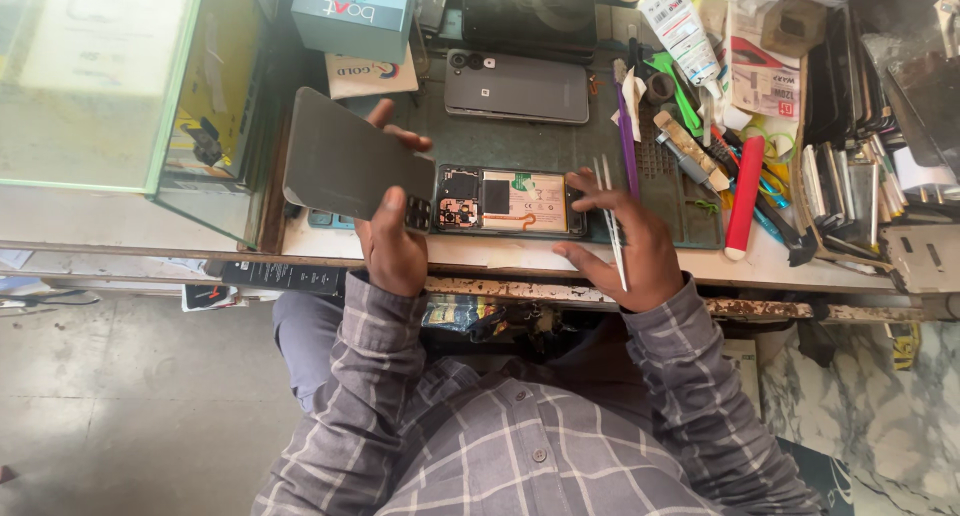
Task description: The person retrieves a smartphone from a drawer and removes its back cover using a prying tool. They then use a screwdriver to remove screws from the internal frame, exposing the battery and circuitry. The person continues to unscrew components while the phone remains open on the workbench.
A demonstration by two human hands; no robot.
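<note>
Head view: looks straight down on a cluttered repair bench with a person in a checked shirt seated at it
Left hand (392, 244): closed around the removed back cover (348, 166); thumb under, fingers curled over the far edge; cover lifted clear of the bench and tilted up to the left, apparently to keep it out of the way of the exposed internals
Opened phone (508, 201): lies flat, insides up, on the dark work mat (520, 141), between the two hands near the bench's front edge; boards and a pale battery area show; its left end is touching or just behind the raised cover's camera corner
Right hand (625, 246): grips a pair of slim tweezers (608, 221) across the fingers, tips pointing away from the body; fingertips rest on the phone's right end, seemingly steadying it
Second phone (516, 86): grey, back up, parked farther back on the mat, apart from the work
Tools at right: purple pry stick (627, 141), red cylinder (745, 196), brush and cutters heaped beside the mat, within the right hand's reach
Box (352, 14): teal, at the bench's back left
</note>
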